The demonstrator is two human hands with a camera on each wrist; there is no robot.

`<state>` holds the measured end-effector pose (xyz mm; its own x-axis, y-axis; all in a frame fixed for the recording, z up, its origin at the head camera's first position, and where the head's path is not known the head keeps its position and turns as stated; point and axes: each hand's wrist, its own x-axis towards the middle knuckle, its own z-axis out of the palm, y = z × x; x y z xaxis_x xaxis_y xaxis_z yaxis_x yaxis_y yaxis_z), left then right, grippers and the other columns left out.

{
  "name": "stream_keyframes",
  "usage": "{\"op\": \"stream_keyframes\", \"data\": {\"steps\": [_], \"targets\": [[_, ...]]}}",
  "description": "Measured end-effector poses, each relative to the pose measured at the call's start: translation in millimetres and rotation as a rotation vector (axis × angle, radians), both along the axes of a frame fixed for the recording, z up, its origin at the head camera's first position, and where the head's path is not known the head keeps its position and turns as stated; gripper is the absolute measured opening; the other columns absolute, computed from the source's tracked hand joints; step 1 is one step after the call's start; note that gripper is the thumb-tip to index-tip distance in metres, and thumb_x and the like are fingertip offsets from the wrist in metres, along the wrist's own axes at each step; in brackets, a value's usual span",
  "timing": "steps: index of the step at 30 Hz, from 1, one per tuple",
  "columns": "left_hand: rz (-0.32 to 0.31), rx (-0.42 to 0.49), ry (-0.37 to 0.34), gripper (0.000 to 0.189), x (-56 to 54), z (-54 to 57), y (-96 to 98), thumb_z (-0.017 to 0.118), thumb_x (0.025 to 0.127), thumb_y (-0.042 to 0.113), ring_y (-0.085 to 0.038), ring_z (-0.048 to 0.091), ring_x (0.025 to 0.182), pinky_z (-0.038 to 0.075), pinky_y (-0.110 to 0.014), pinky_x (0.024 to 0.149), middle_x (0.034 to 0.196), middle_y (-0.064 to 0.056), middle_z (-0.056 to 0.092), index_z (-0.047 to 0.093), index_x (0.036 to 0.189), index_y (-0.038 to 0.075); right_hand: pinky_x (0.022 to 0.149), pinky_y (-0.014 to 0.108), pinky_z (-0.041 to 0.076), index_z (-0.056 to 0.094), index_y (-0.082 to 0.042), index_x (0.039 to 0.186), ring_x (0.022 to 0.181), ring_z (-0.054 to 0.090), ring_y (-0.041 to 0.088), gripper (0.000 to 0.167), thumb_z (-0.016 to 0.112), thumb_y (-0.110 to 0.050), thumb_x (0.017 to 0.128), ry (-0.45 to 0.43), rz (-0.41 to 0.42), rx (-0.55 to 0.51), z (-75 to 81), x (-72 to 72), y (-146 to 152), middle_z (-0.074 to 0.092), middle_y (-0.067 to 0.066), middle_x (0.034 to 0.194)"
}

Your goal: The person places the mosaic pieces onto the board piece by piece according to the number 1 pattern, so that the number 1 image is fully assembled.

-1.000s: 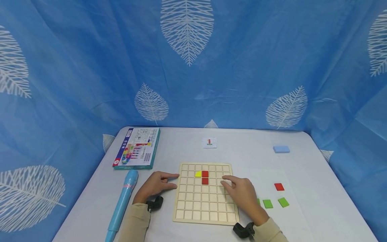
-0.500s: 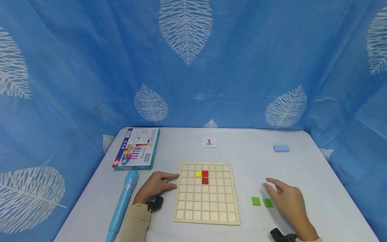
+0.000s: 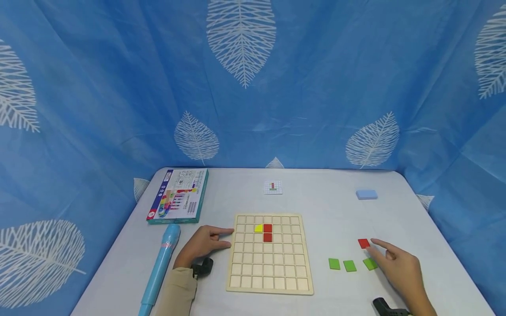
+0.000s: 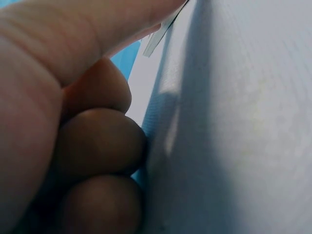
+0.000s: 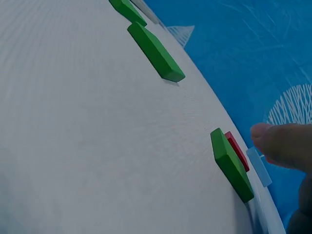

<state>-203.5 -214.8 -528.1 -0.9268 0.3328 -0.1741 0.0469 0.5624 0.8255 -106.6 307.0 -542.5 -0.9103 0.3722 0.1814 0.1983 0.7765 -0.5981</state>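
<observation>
At the board's left edge, the thumb and index finger of my left hand (image 3: pixel 201 243) touch the wooden grid board (image 3: pixel 278 272); its other fingers curl under in the left wrist view. My right hand (image 3: pixel 403 270) reaches over the right side of the table, thumb and index finger spread apart beside a loose red square tile (image 3: pixel 363 243). Three green square tiles (image 3: pixel 349 266) lie in a row nearby, the rightmost green tile (image 5: pixel 231 168) partly behind that hand in the head view. On the board sit a yellow piece (image 3: pixel 258 228) and two red tiles (image 3: pixel 267 237).
A small pattern card (image 3: pixel 272 187) lies behind the board. A light-blue block (image 3: pixel 366 194) is at the back right. To the left are a printed flat box (image 3: pixel 179 195) and a long light-blue tube (image 3: pixel 159 272).
My right hand has moved from above the board's right side to the loose red tile on the right. The left hand has stayed at the board's edge.
</observation>
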Motion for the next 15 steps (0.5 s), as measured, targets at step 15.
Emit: {"op": "stream_keyframes", "data": {"steps": [15], "targets": [[0.002, -0.017, 0.010, 0.044, 1.1, 1.0, -0.4, 0.085, 0.084, 0.029, -0.013, 0.032, 0.054, 0.027, -0.024, 0.050, 0.057, 0.004, 0.038, 0.075, 0.126, 0.020, 0.051, 0.032, 0.026, 0.069, -0.001, 0.128, 0.053, 0.036, 0.021, 0.067, 0.078, -0.053, 0.087, -0.133, 0.015, 0.087, -4.8, -5.5, -7.3, 0.039, 0.003, 0.056]]}}
